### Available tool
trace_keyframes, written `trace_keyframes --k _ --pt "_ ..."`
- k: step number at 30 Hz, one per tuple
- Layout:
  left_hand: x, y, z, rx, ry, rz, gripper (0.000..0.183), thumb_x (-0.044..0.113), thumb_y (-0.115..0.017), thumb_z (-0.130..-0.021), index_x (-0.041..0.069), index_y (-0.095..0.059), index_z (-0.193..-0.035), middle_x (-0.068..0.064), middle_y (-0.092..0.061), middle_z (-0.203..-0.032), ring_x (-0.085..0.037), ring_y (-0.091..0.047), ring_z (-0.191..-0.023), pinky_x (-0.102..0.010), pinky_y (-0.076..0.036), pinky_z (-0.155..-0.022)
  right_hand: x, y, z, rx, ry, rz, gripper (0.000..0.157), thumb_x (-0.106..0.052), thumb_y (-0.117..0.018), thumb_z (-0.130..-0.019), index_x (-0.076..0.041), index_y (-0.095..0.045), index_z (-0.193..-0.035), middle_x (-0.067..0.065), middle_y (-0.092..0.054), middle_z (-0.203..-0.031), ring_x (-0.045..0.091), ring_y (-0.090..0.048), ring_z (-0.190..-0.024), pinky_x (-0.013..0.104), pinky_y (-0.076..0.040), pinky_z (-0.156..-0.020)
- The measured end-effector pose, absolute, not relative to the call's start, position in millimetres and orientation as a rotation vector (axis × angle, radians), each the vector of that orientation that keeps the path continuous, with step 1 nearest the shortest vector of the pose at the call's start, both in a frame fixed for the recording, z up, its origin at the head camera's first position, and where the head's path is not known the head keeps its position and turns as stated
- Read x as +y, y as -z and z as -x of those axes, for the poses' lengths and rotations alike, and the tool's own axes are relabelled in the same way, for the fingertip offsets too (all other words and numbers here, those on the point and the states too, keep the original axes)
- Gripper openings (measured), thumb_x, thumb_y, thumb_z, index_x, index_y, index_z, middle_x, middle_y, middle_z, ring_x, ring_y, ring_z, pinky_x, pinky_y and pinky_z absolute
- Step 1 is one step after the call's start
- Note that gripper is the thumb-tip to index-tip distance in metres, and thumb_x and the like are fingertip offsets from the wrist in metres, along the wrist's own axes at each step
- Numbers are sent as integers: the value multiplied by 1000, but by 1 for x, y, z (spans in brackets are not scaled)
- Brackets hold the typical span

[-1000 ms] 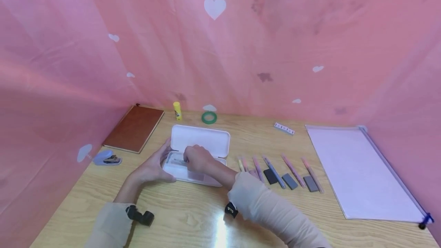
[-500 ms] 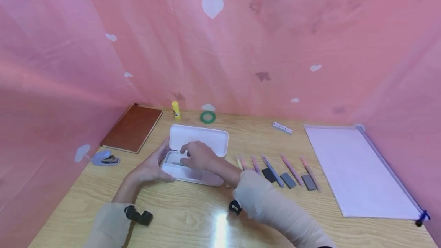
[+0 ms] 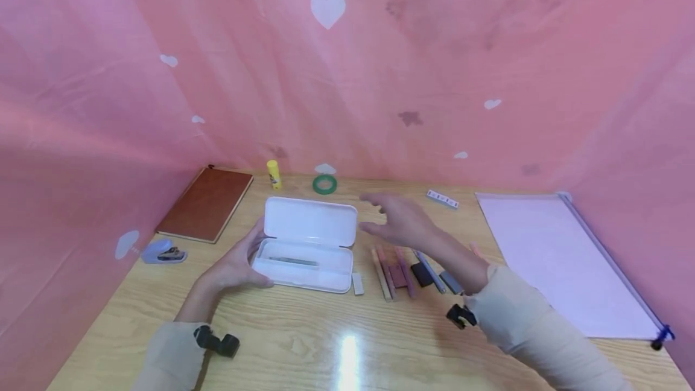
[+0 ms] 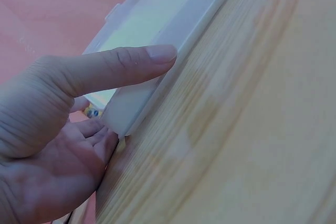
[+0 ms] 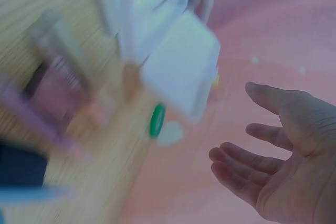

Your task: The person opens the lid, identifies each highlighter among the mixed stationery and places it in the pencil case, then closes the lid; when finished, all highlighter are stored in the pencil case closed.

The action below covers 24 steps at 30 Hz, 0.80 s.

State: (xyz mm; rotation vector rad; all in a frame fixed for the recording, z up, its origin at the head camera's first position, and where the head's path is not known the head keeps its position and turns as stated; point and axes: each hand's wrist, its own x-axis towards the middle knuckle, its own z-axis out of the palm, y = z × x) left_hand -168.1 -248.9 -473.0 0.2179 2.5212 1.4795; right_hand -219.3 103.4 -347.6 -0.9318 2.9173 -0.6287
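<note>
A white pencil case [image 3: 304, 276] lies on the table with its lid [image 3: 311, 222] raised. My left hand [image 3: 236, 267] holds the case's left end. In the left wrist view its thumb [image 4: 131, 66] lies against the front wall, while other fingers reach behind. A slim pen-like thing [image 3: 293, 260] lies inside the case; its exact kind is too small to make out. My right hand [image 3: 404, 222] is in the air right of the lid, fingers spread and holding nothing. The right wrist view also shows this empty right hand [image 5: 283, 156]. A small whitish eraser [image 3: 358, 284] lies beside the case's right end.
Several pens [image 3: 383, 276] and dark blocks [image 3: 422, 274] lie right of the case, partly under my right forearm. Behind are a glue stick [image 3: 274, 175], green tape [image 3: 324, 184] and a small patterned block [image 3: 442, 199]. A notebook [image 3: 206, 204], stapler [image 3: 164, 252] and white sheet [image 3: 564, 264] flank them.
My right hand has come out of the case and moved right, uncovering the slim thing inside. The left hand keeps its place on the case. The head view has shifted slightly.
</note>
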Motion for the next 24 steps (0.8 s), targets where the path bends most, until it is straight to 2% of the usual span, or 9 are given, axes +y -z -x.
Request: trace_keyframes --k 3,9,14,16,18,20,22,24 --pt "-250 474 167 2507 -1501 -226 138 29 -94 -49 47 2 -147 -1 -17 -157 -27 -15 -144 -50 -12 -115 119 351 219 2933 590 913 57 -38 -70 -83 -12 -55 -132 9 -64 -120 24 -64 -97 40 -54 -74" --pt "-250 475 168 2513 -1511 -259 139 30 -94 -49 46 2 -147 -1 -21 -156 -27 -16 -144 -51 -12 -115 128 372 214 2863 560 848 49 -35 -70 -83 -2 -62 -118 9 -70 -91 18 -65 -74 34 -53 -65" --pt "-251 476 169 2525 -1496 -266 139 32 -94 -48 44 2 -148 2 -19 -156 -25 -16 -144 -49 -13 -116 120 401 209 2836 608 771 35 -28 -70 -82 1 -69 -101 0 -64 -67 8 -52 -51 26 -47 -53" --pt "-251 476 169 2529 -1487 -258 138 32 -94 -48 44 2 -148 2 -18 -156 -25 -16 -144 -50 -13 -115 115 411 205 2855 612 740 24 -27 -72 -80 -4 -71 -85 -4 -58 -58 7 -47 -47 24 -42 -47" --pt "-251 476 169 2523 -1492 -253 139 32 -94 -48 43 2 -148 1 -19 -156 -25 -16 -144 -50 -13 -115 110 417 201 2875 573 684 21 -25 -72 -79 -8 -65 -68 -6 -49 -51 9 -43 -44 24 -35 -42" --pt "-250 476 169 2518 -1500 -258 140 31 -94 -48 40 2 -150 0 -20 -156 -25 -17 -144 -50 -13 -116 106 423 198 2904 501 639 28 -22 -70 -77 -14 -55 -55 -6 -43 -46 11 -41 -43 27 -31 -41" --pt "-250 476 169 2513 -1509 -272 141 31 -94 -49 36 3 -151 -1 -22 -155 -25 -17 -143 -49 -13 -116 102 427 196 2939 419 610 32 -19 -66 -75 -17 -47 -49 -6 -41 -43 12 -43 -43 31 -32 -41" --pt "-251 476 169 2508 -1523 -289 141 30 -94 -49 33 4 -152 -3 -24 -154 -25 -18 -143 -49 -12 -116 99 430 195 2964 367 599 29 -17 -62 -73 -18 -47 -49 -6 -43 -43 12 -44 -43 33 -32 -43"
